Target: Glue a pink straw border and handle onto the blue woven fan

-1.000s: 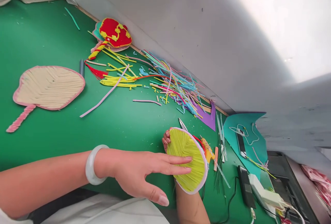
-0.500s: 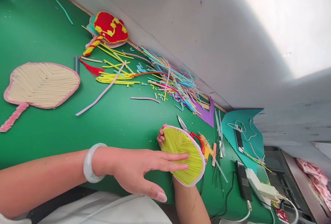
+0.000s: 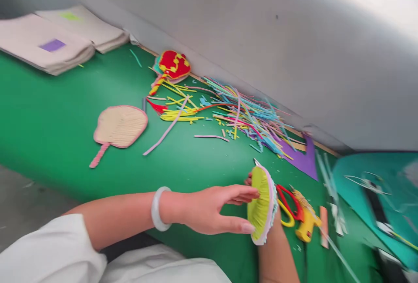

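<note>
Currently the yellow fan (image 3: 261, 202) stands on edge over the green table (image 3: 65, 113), at 5 o'clock from the strip pile (image 3: 243, 113). The right hand (image 3: 248, 182) grasps it from behind, fingertips curled over its 10 o'clock rim, propping it upright. The left hand (image 3: 209, 207) is unclenched, fingers flat against the face to steady it. The scissors (image 3: 289, 204) lie at 3 o'clock.

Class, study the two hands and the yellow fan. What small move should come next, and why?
Probably slide the left hand down the yellow fan, smoothing its strips. Its fingertips touch the fan's face, while the right hand grips it from behind, tilted on edge above the green table.
</note>
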`<state>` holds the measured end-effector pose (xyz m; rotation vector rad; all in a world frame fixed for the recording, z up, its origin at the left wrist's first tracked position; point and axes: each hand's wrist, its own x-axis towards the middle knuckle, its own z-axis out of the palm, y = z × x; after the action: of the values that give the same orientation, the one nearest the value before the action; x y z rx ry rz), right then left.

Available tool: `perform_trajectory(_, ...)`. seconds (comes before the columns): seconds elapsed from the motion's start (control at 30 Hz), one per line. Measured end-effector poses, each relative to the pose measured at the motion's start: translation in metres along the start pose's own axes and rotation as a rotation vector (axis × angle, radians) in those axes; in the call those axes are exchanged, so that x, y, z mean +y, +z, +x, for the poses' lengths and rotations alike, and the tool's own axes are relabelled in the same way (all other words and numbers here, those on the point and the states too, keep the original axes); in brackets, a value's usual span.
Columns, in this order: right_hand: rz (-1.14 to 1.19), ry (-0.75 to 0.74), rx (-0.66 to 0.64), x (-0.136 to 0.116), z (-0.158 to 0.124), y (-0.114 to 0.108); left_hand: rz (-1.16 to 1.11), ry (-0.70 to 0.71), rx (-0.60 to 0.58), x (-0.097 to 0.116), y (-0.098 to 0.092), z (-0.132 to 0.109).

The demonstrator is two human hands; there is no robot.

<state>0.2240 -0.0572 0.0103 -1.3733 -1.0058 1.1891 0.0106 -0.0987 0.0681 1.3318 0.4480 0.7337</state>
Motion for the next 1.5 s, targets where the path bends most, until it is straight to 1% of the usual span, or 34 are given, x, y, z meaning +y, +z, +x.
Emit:
perform_trajectory(0.03, 0.047, 0.027, 0.037, 0.003, 0.001, -0.002, -0.040, -0.013, 0.054, -0.005, 0.000, 0.002)
perform_trajectory(0.07, 0.109, 0.061, 0.150, 0.005, 0.002, -0.003, -0.069, -0.030, 0.111, -0.010, 0.000, 0.005)
perform_trajectory(0.1, 0.128, 0.072, 0.222, 0.006, 0.002, -0.003, -0.093, -0.061, 0.169, -0.016, -0.001, 0.007)
perform_trajectory(0.17, 0.098, 0.043, 0.301, 0.006, 0.001, -0.003, -0.137, -0.131, 0.292, -0.026, -0.004, 0.011)
perform_trajectory(0.23, 0.046, -0.003, 0.327, 0.004, -0.002, -0.001, -0.091, -0.199, 0.392, -0.033, -0.008, 0.014)
perform_trajectory(0.27, 0.028, -0.021, 0.331, 0.002, -0.004, 0.001, -0.119, -0.205, 0.420, -0.036, -0.010, 0.015)
perform_trajectory(0.37, 0.032, -0.036, 0.328, -0.002, -0.009, 0.004, -0.246, -0.177, 0.480, -0.040, -0.016, 0.018)
perform_trajectory(0.47, 0.100, -0.010, 0.292, -0.004, -0.011, 0.005, -0.305, -0.159, 0.521, -0.037, -0.023, 0.019)
perform_trajectory(0.6, 0.151, 0.058, 0.175, -0.006, -0.012, 0.003, -0.373, -0.158, 0.559, -0.026, -0.035, 0.018)
perform_trajectory(0.73, 0.164, 0.121, 0.035, -0.004, -0.013, 0.003, -0.316, -0.209, 0.598, -0.015, -0.048, 0.015)
perform_trajectory(0.87, 0.177, 0.115, -0.068, 0.002, -0.017, 0.006, -0.341, -0.177, 0.623, -0.010, -0.054, 0.014)
perform_trajectory(0.93, 0.184, 0.106, -0.119, 0.003, -0.020, 0.008, -0.346, -0.161, 0.617, -0.009, -0.056, 0.013)
perform_trajectory(1.03, 0.218, 0.079, -0.097, 0.002, -0.021, 0.010, -0.333, -0.162, 0.592, -0.008, -0.060, 0.014)
perform_trajectory(1.17, 0.229, 0.063, -0.109, -0.003, -0.019, 0.010, -0.314, -0.218, 0.561, -0.007, -0.066, 0.015)
perform_trajectory(1.3, 0.224, 0.015, -0.122, -0.006, -0.019, 0.010, -0.306, -0.261, 0.549, -0.007, -0.066, 0.016)
perform_trajectory(1.5, 0.226, -0.014, -0.122, -0.008, -0.020, 0.009, -0.298, -0.308, 0.545, -0.009, -0.068, 0.017)
